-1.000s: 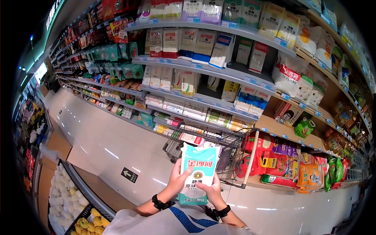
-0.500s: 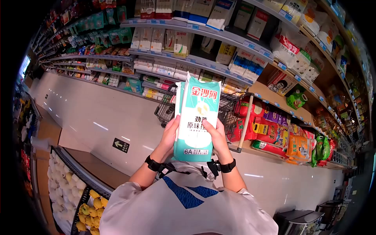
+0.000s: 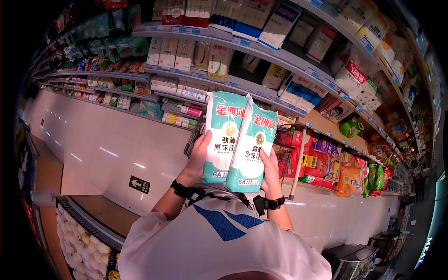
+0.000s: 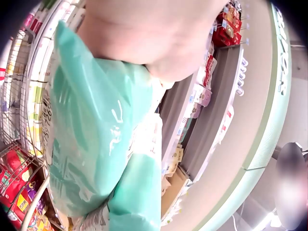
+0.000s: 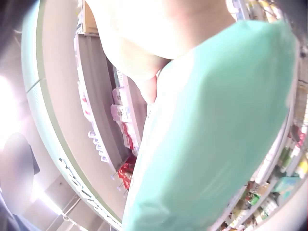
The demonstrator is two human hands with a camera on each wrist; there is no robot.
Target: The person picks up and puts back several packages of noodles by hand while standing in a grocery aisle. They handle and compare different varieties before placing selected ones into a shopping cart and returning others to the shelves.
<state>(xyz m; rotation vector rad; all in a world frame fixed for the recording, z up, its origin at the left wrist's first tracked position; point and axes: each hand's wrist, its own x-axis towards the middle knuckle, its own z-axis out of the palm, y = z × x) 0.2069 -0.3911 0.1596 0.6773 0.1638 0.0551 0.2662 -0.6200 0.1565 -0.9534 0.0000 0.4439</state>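
Observation:
Two teal-and-white packs of dried noodles are held side by side in front of the chest, printed faces up. My left hand [image 3: 196, 158] grips the left noodle pack [image 3: 222, 144] by its outer edge. The right noodle pack [image 3: 248, 161], tilted and overlapping the left one's edge, is held by my right hand [image 3: 270, 173] with the thumb on its face. In the left wrist view, the teal end of the left noodle pack [image 4: 91, 134] bulges below the palm. The right noodle pack [image 5: 216, 115] fills much of the right wrist view. Most fingers are hidden beneath the packs.
Behind the packs stands a wire shopping cart with a pale handle [image 3: 298, 163]. Shelves [image 3: 242, 42] of noodle packs curve across the back. Bagged goods [image 3: 350, 179] lie low at the right. A produce bin [image 3: 77, 242] stands at the lower left, beside the tiled floor [image 3: 93, 144].
The packs, stacked with one mostly covering the other, have been spread apart so both faces show. The right hand has moved right with its pack. The head view has tilted downward since the first frame.

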